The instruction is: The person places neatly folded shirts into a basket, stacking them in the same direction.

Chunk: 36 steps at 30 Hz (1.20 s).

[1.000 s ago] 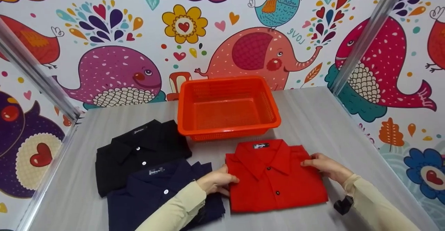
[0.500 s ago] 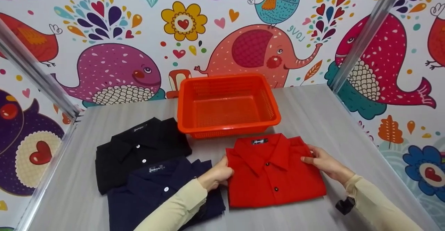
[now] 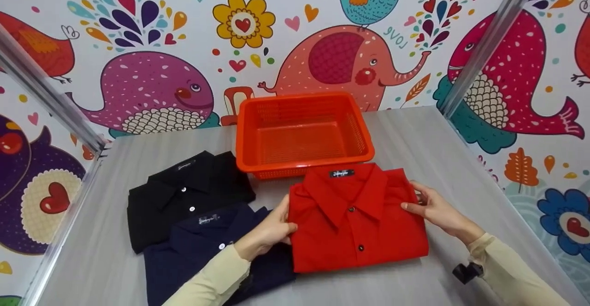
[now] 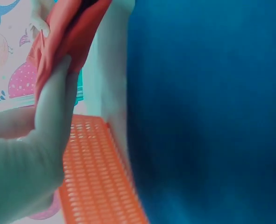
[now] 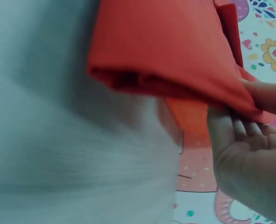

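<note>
A pale table (image 3: pixel 405 149) is being occupied at the back by an orange basket (image 3: pixel 272 167). Before it, a folded red shirt (image 3: pixel 332 237) is being held raised above the table, its collar overlapping the basket's near rim in the head view. To the left, a black shirt (image 3: pixel 159 214) is being partly covered by a navy shirt (image 3: pixel 189 260). The red shirt's side edges are being pinched by the left hand (image 3: pixel 269 230) and right hand (image 3: pixel 440 214), thumbs on top, fingers beneath.

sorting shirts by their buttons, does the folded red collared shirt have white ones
No, the folded red collared shirt shows small round dark buttons down its front in the head view.
</note>
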Motion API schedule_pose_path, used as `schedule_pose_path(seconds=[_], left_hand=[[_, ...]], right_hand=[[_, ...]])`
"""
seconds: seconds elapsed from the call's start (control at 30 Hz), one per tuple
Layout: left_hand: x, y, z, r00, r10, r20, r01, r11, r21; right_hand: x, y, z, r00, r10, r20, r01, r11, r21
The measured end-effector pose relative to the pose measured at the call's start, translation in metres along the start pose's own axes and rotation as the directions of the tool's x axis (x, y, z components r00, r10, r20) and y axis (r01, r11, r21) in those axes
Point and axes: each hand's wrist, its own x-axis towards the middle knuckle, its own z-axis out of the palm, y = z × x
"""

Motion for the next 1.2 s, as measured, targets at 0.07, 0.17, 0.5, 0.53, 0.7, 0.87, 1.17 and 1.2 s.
schedule_pose_path(seconds=[0.07, 0.17, 0.5, 0.53, 0.7, 0.87, 1.17, 1.2], left_hand=[[-0.005, 0.004, -0.004, 0.999, 0.032, 0.008, -0.032, 0.999, 0.032], [-0.012, 0.011, -0.016, 0.996, 0.094, 0.012, -0.094, 0.994, 0.061], [-0.022, 0.035, -0.057, 0.974, 0.208, -0.084, -0.195, 0.97, 0.146], [-0.021, 0.037, -0.06, 0.972, 0.212, -0.103, -0.195, 0.969, 0.154], [-0.013, 0.044, -0.075, 0.944, 0.264, -0.196, -0.227, 0.954, 0.193], [0.001, 0.056, -0.088, 0.899, 0.334, -0.283, -0.27, 0.932, 0.243], [0.034, 0.087, -0.113, 0.847, 0.421, -0.323, -0.306, 0.885, 0.35], [0.038, 0.091, -0.115, 0.84, 0.431, -0.331, -0.306, 0.879, 0.366]], right_hand=[[0.001, -0.006, 0.001, 0.999, -0.034, 0.017, 0.035, 0.999, -0.005], [0.007, -0.017, 0.006, 0.994, -0.104, 0.019, 0.105, 0.994, -0.006], [0.042, -0.06, 0.025, 0.973, -0.222, -0.065, 0.222, 0.975, -0.015], [0.047, -0.063, 0.026, 0.971, -0.227, -0.076, 0.226, 0.974, -0.026], [0.07, -0.08, 0.031, 0.961, -0.229, -0.154, 0.22, 0.973, -0.074], [0.096, -0.093, 0.033, 0.94, -0.237, -0.245, 0.22, 0.971, -0.096], [0.146, -0.118, 0.025, 0.867, -0.37, -0.334, 0.276, 0.914, -0.297], [0.151, -0.122, 0.023, 0.859, -0.38, -0.343, 0.274, 0.907, -0.32]])
